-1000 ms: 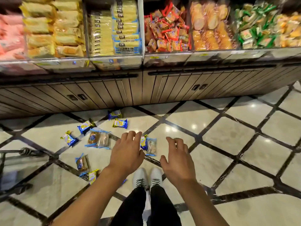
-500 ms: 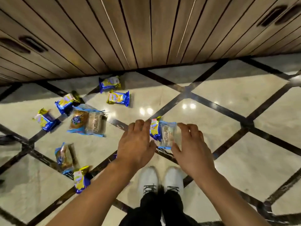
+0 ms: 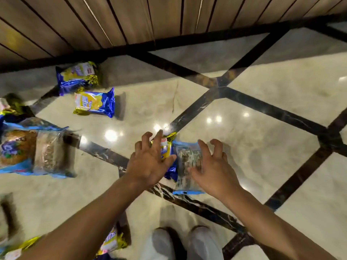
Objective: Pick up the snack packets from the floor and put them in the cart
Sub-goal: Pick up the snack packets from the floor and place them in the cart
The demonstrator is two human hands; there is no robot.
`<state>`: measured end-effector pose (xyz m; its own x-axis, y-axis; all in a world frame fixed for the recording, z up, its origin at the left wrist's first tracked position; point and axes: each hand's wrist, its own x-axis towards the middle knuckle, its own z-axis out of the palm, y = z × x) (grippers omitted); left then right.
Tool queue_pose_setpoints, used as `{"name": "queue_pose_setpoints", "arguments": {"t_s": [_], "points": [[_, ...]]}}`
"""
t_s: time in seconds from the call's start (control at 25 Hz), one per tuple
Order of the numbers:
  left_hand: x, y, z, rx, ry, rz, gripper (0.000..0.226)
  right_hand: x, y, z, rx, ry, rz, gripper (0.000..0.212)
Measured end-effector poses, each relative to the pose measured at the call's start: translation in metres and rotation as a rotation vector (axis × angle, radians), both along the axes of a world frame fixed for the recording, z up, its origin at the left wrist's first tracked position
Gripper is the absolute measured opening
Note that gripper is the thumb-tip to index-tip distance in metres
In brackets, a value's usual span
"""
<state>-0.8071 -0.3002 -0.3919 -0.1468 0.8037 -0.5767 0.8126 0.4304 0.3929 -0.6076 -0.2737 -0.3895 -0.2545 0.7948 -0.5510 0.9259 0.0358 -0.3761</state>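
Glossy cream marble floor (image 3: pixel 281 94) crossed by dark diagonal bands mirrors ceiling lights; brown slatted wooden cabinet front (image 3: pixel 131 17) runs along the far side.

I have bent lower, and my left hand (image 3: pixel 150 162) and right hand (image 3: pixel 212 169) now claw over two packets (image 3: pixel 185 162).

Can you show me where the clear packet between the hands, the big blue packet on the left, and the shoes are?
Clear packet (image 3: pixel 188 162), head view, its see-through middle.
Big blue packet (image 3: pixel 35 149), head view, its middle.
Shoes (image 3: pixel 203 244), head view, toe of the right shoe.
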Motion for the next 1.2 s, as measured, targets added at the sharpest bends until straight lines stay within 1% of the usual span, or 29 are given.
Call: {"name": "queue_pose_setpoints", "arguments": {"t_s": [0.16,0.36,0.44,0.56,0.72,0.84,0.92,1.04,1.2], "points": [[0.011,-0.003,-0.036,0.002,-0.025,0.043,0.084,-0.013,-0.008,-0.04,-0.025,0.066,-0.071,0.085],[0.013,-0.005,-0.051,0.071,-0.109,0.101,0.088,-0.023,-0.008,-0.06,-0.065,0.155,-0.169,0.089],[0.015,-0.004,-0.055,0.095,-0.171,0.155,0.085,-0.025,-0.005,-0.064,-0.079,0.197,-0.199,0.085],[0.018,-0.006,-0.058,0.122,-0.242,0.258,0.081,-0.026,-0.006,-0.069,-0.08,0.28,-0.271,0.072],[0.009,-0.002,-0.04,0.136,-0.285,0.364,0.079,-0.023,0.003,-0.053,-0.09,0.294,-0.307,0.062],[-0.005,0.015,0.003,0.191,-0.279,0.376,0.077,-0.017,0.033,-0.012,-0.062,0.309,-0.327,0.057],[-0.012,0.026,0.045,0.218,-0.291,0.395,0.08,-0.016,0.051,0.029,-0.046,0.297,-0.353,0.056],[-0.015,0.027,0.135,0.248,-0.331,0.443,0.083,-0.02,0.061,0.121,-0.001,0.316,-0.368,0.057],[-0.017,0.013,0.275,0.27,-0.353,0.464,0.084,-0.032,0.055,0.266,0.018,0.384,-0.374,0.059]]}}
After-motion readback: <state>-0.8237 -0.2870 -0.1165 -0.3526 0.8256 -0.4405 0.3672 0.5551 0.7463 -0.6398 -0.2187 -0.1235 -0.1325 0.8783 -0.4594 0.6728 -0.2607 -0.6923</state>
